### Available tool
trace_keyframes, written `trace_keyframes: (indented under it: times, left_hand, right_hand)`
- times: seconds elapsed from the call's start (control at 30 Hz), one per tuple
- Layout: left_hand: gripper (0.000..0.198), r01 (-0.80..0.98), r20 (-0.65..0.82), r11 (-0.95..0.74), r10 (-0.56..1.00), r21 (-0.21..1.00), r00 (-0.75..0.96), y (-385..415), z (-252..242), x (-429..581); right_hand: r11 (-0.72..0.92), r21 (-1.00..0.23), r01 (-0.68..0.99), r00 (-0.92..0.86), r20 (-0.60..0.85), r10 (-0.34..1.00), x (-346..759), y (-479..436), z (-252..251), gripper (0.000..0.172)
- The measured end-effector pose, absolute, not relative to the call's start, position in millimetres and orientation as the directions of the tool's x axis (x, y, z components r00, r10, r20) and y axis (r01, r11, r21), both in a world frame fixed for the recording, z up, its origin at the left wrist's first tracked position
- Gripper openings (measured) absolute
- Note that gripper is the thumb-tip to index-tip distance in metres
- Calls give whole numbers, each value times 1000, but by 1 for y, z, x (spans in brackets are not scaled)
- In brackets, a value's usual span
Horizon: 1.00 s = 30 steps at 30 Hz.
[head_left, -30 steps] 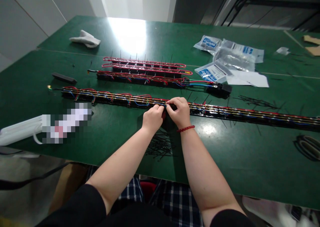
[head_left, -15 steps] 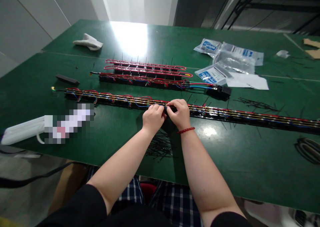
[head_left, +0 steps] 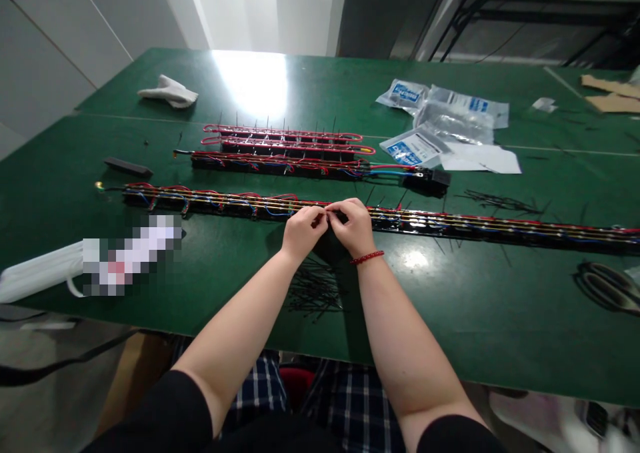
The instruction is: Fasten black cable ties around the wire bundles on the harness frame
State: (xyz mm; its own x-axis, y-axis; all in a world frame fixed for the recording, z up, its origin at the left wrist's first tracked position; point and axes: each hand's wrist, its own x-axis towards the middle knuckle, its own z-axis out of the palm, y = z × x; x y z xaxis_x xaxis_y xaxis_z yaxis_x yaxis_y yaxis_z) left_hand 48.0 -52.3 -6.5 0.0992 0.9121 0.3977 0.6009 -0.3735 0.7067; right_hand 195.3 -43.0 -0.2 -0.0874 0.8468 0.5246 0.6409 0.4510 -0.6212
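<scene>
The wired strip (head_left: 225, 203) on the desk (head_left: 450, 306) is pinched mid-length by the left hand (head_left: 301, 230) and right hand (head_left: 356, 225), fingers narrowly closed.

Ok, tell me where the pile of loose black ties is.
Head view, centre: the pile of black ties lies on the green table near its front edge, just nearer than the left hand and right hand on the long wired strip.
</scene>
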Motion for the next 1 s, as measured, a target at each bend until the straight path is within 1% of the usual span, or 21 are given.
trace_keyframes:
  times: [0.13, 0.23, 0.4, 0.53, 0.7, 0.8, 1.0]
  left_hand:
    - [5, 393, 215, -226, 974, 891, 71, -46, -8, 45]
    - [5, 263, 148, -175, 982, 949, 118, -43, -9, 44]
    - [5, 177, 119, -149, 978, 973, 172, -40, -10, 44]
    - [5, 137, 77, -112, 968, 984, 237, -36, -12, 43]
    - [7, 92, 47, -74, 963, 993, 266, -32, -13, 41]
    - [8, 90, 50, -78, 959, 993, 279, -31, -11, 40]
    - [15, 149, 44, -88, 961, 985, 274, -30, -8, 38]
  right_hand:
    - [449, -623, 640, -79, 528, 845, 196, -43, -1, 11]
    - [450, -619, 643, -76, 533, 842, 196, -42, -1, 11]
    - [443, -620, 648, -73, 528, 846, 195, -41, -2, 12]
    - [442, -601, 666, -97, 518, 850, 196, -41, -2, 13]
    - [453, -571, 685, -118, 526, 842, 197, -40, -3, 13]
    - [442, -569, 693, -94, 537, 838, 195, -40, -3, 12]
    - [428, -589, 686, -72, 531, 844, 194, -41, -2, 12]
